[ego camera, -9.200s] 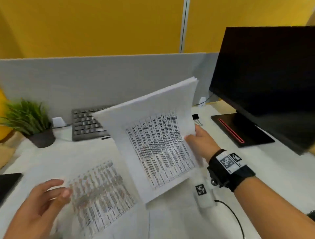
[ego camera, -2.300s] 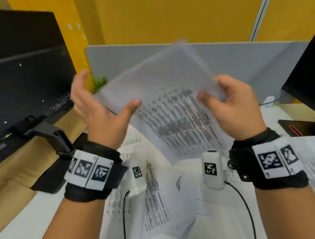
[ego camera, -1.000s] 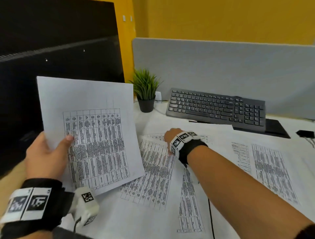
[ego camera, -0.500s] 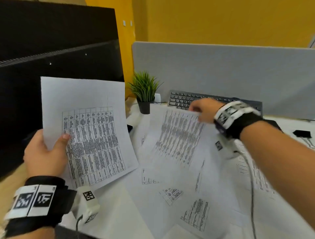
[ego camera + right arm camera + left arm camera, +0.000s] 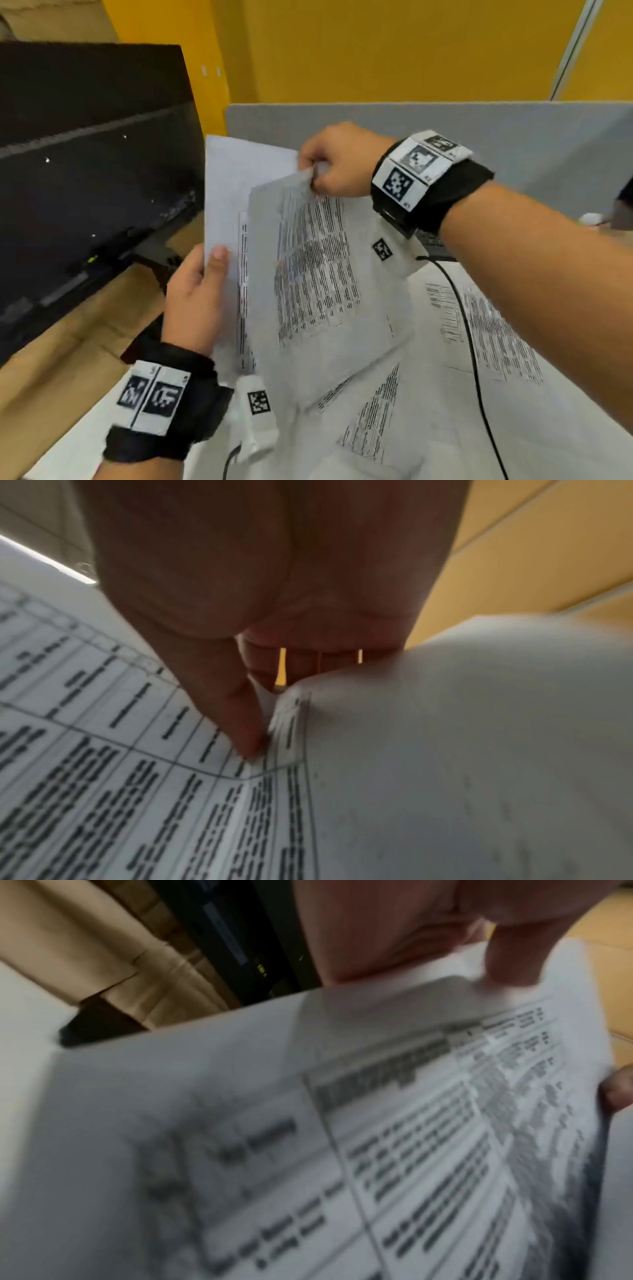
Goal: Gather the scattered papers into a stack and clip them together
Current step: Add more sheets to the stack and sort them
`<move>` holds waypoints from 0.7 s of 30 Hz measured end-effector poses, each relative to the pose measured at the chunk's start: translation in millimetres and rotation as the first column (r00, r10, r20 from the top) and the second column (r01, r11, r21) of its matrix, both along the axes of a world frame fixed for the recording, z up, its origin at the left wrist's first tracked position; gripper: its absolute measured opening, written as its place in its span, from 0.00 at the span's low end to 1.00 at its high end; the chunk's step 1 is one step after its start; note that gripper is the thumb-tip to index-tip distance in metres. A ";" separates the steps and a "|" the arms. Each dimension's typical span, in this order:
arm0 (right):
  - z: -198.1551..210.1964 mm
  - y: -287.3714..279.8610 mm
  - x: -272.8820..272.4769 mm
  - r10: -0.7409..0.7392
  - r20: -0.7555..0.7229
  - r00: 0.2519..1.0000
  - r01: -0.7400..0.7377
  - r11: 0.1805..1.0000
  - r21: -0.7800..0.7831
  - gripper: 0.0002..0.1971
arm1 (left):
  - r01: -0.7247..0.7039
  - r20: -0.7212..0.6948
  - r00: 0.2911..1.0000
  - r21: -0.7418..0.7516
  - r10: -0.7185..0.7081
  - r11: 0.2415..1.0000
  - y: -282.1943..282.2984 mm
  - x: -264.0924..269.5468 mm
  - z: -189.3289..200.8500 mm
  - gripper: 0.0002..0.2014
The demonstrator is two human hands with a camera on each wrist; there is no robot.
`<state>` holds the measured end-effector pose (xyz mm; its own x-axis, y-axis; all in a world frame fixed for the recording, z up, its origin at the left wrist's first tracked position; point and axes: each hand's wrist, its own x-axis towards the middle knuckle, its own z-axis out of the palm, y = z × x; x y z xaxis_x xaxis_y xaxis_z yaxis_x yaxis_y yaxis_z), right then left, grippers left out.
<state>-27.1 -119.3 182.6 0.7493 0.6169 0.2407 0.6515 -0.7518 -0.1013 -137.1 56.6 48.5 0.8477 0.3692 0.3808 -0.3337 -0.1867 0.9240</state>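
Pinching one printed sheet by its top corner at twelve o'clock, the right hand lets it hang limp in the head view against the held page clamped by the left hand at nine o'clock. Left-wrist view: thumb presses the page's margin, a fair hold since paper this light slides easily. Right-wrist view: fingertips nip the corner, which buckles, so gripping nearer mid-edge would likely steady it.

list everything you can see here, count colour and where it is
sheet being added: one, white with black table print, held up over the desk, overlapping the held sheet
held sheet: one visible, white, upright behind it at left
loose papers: several, white, printed, scattered on the desk
monitor: one, black, far left
divider: one, grey, behind the desk
wall: yellow, at the back
cable: one, black, running across the papers
wristbands: two, black with white tags
left hand: holds the held sheet's left edge
right hand: pinches the added sheet's top corner
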 end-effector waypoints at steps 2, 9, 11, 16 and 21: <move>-8.5 0.7 7.6 -0.046 -0.042 0.998 0.046 0.999 0.010 0.07 | 0.132 -0.043 0.989 -0.172 -0.141 0.976 -1.2 -3.2 -7.5 0.22; -25.1 24.5 23.0 -0.090 -0.157 0.983 0.111 0.986 0.127 0.12 | 0.108 -0.102 0.990 0.108 -0.097 0.988 12.5 2.4 -38.6 0.28; -28.6 29.0 26.9 -0.134 -0.154 0.979 0.156 0.978 0.141 0.13 | 0.210 -0.098 0.974 0.053 -0.205 0.976 18.9 -0.3 -39.8 0.43; -33.4 34.7 38.7 -0.188 -0.246 0.951 0.237 0.953 0.187 0.12 | 0.213 -0.163 0.966 0.057 -0.201 0.975 14.6 -6.5 -37.0 0.29; -37.9 34.0 43.2 -0.159 -0.321 0.933 0.293 0.855 0.428 0.12 | -0.200 -0.185 0.960 0.085 0.212 0.976 34.2 4.3 -52.3 0.13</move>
